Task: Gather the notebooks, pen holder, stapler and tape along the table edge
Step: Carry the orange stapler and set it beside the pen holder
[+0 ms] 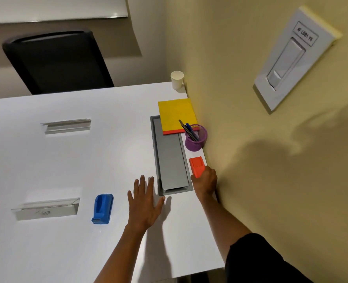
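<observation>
Two bare hands are over the white table [56, 160]. The right hand [204, 180] is closed around the small orange plastic stapler [197, 166] by the yellow wall, at about 3 o'clock. The left hand [145, 203] is flat and open, holding nothing. The blue plastic tape holder [102, 208] sits at its 9 o'clock. The purple mesh pen cup [195, 137] stands at 1 o'clock, touching the yellow notebook [176, 115], which lies on a red notebook [174, 132].
</observation>
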A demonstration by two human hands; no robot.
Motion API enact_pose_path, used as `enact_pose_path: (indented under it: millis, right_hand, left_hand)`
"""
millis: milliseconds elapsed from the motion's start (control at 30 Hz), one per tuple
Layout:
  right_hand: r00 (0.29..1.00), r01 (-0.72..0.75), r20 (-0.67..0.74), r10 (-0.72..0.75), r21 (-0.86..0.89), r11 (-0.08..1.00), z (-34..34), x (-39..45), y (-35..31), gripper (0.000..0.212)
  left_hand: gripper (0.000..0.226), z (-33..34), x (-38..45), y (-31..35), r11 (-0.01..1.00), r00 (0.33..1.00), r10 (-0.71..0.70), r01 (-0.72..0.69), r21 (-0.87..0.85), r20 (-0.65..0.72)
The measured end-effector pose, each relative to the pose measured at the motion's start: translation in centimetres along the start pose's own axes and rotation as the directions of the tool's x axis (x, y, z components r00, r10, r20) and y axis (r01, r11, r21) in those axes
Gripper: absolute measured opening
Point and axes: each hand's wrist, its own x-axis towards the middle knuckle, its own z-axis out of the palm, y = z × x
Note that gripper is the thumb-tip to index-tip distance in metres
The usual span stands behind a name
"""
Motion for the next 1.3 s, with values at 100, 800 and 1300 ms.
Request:
enact_pose_path:
  millis: [100, 800, 1300]
  right_hand:
    - [1.000, -0.003, -0.010, 0.003, -0.009, 1.000, 0.7, 1.1, -0.3, 0.049]
    - [0.979, 0.206, 0.061, -0.197, -0.243, 0.948, 0.9, -3.8, -1.1, 0.078]
    - [0.778, 0.566, 0.380, -0.500, -0.078, 0.821, 7.9, -16.7, -8.1, 0.060]
  left_hand:
    - [0.076, 0.3, 0.7, -0.1, 1.000, 1.000, 0.002, -0.002, -0.003, 0.004]
    - [0.076, -1.9, -1.7, -2.9, 0.998, 0.998, -0.051, 0.050, -0.038, -0.043]
    - [0.080, -6.8, -11.7, -12.2, 0.928, 0.915, -0.370, 0.359, -0.098, -0.162]
